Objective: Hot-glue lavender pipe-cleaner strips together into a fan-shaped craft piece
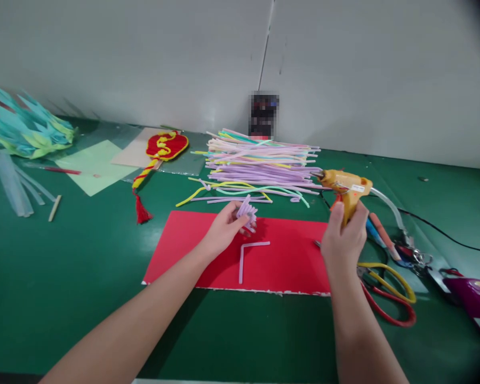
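Note:
My left hand (229, 226) is closed around a small bundle of bent lilac pipe cleaners (248, 214), held above the red sheet (292, 256). With its fingers wrapped round the handle, my right hand (346, 234) grips a yellow hot glue gun (346, 184), its nozzle pointing left. Between my hands, one lilac pipe cleaner bent into an angle (242, 261) lies on the red sheet. Just beyond the sheet is a stack of pastel pipe cleaners (260, 165). The fingertips of my left hand are partly hidden behind the bundle.
Scissors with red and yellow handles (388, 293) and a purple tool (472, 301) lie at the right. A red and yellow tasselled fan shape (167, 145), a pale green sheet (100, 168), clear glue sticks (14, 184) and turquoise folded pieces (28, 125) are at the left. A black cord (444, 229) runs right.

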The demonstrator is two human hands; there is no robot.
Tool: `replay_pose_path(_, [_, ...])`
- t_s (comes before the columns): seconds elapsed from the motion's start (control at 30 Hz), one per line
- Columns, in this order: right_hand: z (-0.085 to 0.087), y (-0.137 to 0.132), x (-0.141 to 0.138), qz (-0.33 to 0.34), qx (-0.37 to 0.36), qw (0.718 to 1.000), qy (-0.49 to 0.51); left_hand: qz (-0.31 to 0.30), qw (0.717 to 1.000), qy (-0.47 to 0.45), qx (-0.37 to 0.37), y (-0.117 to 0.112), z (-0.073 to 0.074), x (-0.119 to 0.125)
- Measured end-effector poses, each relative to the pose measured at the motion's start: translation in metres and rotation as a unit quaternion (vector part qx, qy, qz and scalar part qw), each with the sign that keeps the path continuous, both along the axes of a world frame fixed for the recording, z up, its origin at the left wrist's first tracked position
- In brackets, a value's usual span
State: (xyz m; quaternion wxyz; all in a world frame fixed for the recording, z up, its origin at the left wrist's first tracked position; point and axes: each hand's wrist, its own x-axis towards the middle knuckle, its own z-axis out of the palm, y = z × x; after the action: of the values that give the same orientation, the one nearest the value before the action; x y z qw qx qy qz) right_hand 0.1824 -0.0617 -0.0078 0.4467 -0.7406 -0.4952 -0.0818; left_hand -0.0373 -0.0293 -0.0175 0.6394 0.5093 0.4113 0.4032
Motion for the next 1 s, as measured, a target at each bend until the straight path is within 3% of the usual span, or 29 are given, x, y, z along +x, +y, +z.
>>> replay_pose_path(0.27, [-0.008, 0.0, -0.011, 0.059, -0.075, 0.995, 0.016, -0.008, 1.0, 0.004, -0.006, 0.001, -0.003, 0.0])
replay_pose_path(0.4, [-0.01, -0.002, -0.014, 0.093, -0.084, 0.992, 0.021, 0.014, 1.0, 0.01, -0.007, 0.002, -0.002, -0.001])
replay_pose_path(0.5, [-0.008, -0.004, -0.019, 0.125, -0.093, 0.984, 0.08, 0.038, 0.999, 0.007, -0.007, 0.002, -0.001, -0.002])
replay_pose_path(0.57, [-0.007, -0.005, -0.022, 0.17, -0.103, 0.965, 0.169, 0.045, 0.999, 0.009, -0.007, 0.002, -0.001, -0.002])
replay_pose_path(0.7, [-0.004, -0.004, -0.026, 0.273, -0.105, 0.893, 0.341, 0.031, 0.999, 0.012, -0.007, 0.002, -0.002, -0.001])
replay_pose_path(1.0, [0.004, -0.004, -0.033, 0.376, -0.089, 0.82, 0.422, -0.016, 1.0, 0.007, -0.004, -0.001, -0.003, 0.004])
